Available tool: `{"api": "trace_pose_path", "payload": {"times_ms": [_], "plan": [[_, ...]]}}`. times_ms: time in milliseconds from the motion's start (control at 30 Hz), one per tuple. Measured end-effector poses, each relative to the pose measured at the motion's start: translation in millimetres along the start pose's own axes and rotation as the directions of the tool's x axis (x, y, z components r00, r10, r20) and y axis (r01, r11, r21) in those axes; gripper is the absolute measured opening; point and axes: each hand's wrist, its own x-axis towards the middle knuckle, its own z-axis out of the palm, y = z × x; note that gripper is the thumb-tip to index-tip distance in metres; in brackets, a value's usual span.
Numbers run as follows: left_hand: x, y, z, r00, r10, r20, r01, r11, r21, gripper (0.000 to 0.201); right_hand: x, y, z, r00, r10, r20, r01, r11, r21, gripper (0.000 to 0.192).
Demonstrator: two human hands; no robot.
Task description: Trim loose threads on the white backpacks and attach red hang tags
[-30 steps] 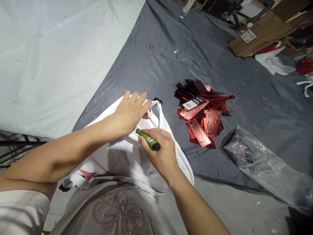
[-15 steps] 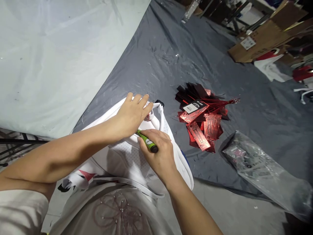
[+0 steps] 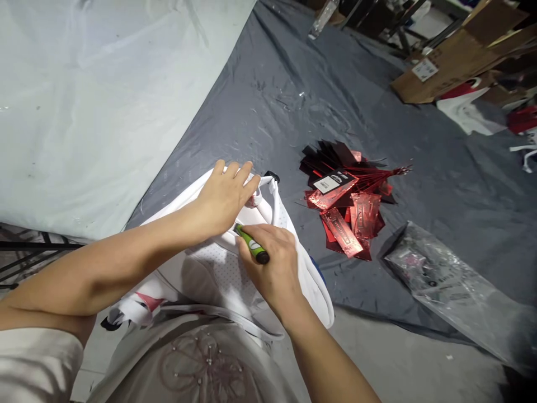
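Observation:
My left hand [image 3: 229,196] lies palm down on a white bag [image 3: 218,268] with padded, dotted mesh and straps, fingers spread over its upper edge. In my right hand [image 3: 274,257] is a green-handled tool [image 3: 254,244] with a black end, held close to my left wrist. Its working tip is hidden against the bag. A black buckle [image 3: 272,176] sits on a strap at the bag's top right. The bag rests at the table edge, against my body.
Red and black foil tags [image 3: 348,196] lie bundled on the grey table cover [image 3: 268,112], right of the bag. Nearer the front right edge lies a clear plastic bag [image 3: 453,285]. A cardboard box [image 3: 444,67] stands at the far right, and a pale sheet [image 3: 92,112] covers the left.
The view has shifted very slightly. Both hands stay nearly in place, with the green-handled tool tilted or moved a little in my right hand.

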Motion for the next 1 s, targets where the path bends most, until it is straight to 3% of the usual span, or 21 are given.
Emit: {"api": "trace_pose_path", "payload": {"times_ms": [200, 333, 467, 600, 733, 867, 1000], "plan": [[1, -1, 2.3, 1.0, 0.001, -0.009, -0.001, 1.0, 0.003, 0.065, 1, 3, -1, 0.999, 0.011, 0.049, -0.009, 0.999, -0.037, 0.013], [2, -1, 2.1, 1.0, -0.002, 0.02, 0.002, 1.0, -0.006, 0.065, 2, 3, 0, 0.998, -0.008, 0.062, 0.005, 0.999, 0.044, 0.014], [2, -2, 1.1, 1.0, 0.004, 0.009, -0.004, 1.0, -0.009, 0.07, 2, 4, -3, 0.997, 0.023, 0.07, -0.018, 0.998, -0.064, 0.013], [1, -1, 0.3, 1.0, 0.003, 0.024, -0.003, 1.0, -0.013, 0.068, -1, 9, -5, 0.997, -0.017, 0.08, 0.013, 0.998, 0.055, 0.014], [1, -1, 0.5, 1.0, 0.011, 0.019, -0.01, 1.0, -0.017, 0.075, -3, 14, -4, 0.998, -0.006, 0.056, 0.003, 0.999, 0.045, 0.017], [1, -1, -0.6, 0.999, 0.012, 0.044, -0.012, 1.0, -0.011, 0.077, -2, 18, -3, 0.998, -0.045, 0.05, 0.038, 0.99, 0.137, 0.015], [1, 0, -2.0, 0.999, -0.002, 0.052, 0.002, 1.0, 0.005, 0.078, 1, 18, -6, 0.996, -0.01, 0.094, 0.006, 0.999, 0.044, 0.014]]}}
